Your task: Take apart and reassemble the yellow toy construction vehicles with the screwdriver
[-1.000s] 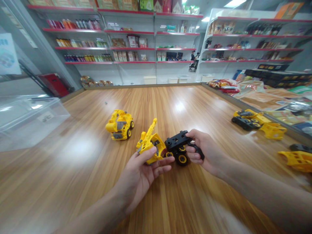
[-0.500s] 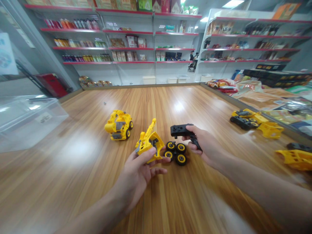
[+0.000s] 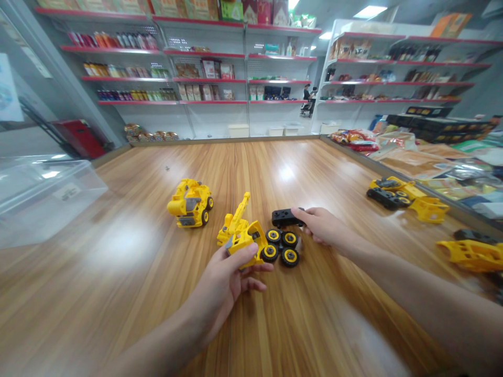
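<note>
In my left hand [image 3: 230, 272] is a yellow toy truck cab [image 3: 245, 242] with grey parts, gripped between thumb and fingers just above the table. A yellow toy crane arm [image 3: 236, 217] stands right behind the cab, its boom pointing up. My right hand [image 3: 320, 225] pinches the right end of a black toy chassis [image 3: 283, 218], low over the table or resting on it; I cannot tell which. Several black toy wheels with yellow hubs [image 3: 290, 257] lie clustered between the hands, in front of the chassis. The right hand's lower fingers are partly hidden.
An assembled yellow toy truck [image 3: 190, 203] stands to the left. More yellow and black toy parts [image 3: 406, 198] lie at the right, with another yellow piece [image 3: 471, 254] nearer. A clear plastic box [image 3: 51, 199] sits at the left edge. Packaged goods [image 3: 401, 152] lie beyond the right rim.
My left hand has tilted and lowered the truck cab, showing it apart from the crane arm. My right hand has lowered the black chassis slightly and now grips its end with straighter fingers.
</note>
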Demonstrator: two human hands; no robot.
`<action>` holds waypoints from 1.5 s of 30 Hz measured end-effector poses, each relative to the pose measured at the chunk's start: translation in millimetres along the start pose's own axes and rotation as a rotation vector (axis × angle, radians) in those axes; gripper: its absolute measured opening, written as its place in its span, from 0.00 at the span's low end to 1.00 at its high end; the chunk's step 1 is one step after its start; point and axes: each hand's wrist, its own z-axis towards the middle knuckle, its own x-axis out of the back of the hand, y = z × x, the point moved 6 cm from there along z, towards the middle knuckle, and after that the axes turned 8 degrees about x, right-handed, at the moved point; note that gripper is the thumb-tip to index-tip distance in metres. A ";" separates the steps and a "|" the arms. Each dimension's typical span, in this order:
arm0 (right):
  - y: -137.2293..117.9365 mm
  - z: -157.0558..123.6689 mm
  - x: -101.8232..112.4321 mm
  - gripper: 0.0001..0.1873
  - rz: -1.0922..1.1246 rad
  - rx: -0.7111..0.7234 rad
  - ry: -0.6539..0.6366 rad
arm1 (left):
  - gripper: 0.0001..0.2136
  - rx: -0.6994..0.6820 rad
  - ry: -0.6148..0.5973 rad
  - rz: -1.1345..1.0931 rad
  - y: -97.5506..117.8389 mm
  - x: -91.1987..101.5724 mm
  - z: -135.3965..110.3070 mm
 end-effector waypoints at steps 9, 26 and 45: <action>-9.2 2.7 19.1 0.29 -0.479 0.173 0.079 | 0.11 0.056 -0.046 -0.002 -3.2 0.9 2.3; -29.4 -11.0 -5.6 0.18 -0.432 0.426 -0.054 | 0.12 0.100 -0.074 -0.135 -8.7 -0.3 3.7; -25.1 -9.5 -8.8 0.16 -0.435 0.452 -0.011 | 0.14 0.126 -0.063 -0.098 -11.2 2.3 6.2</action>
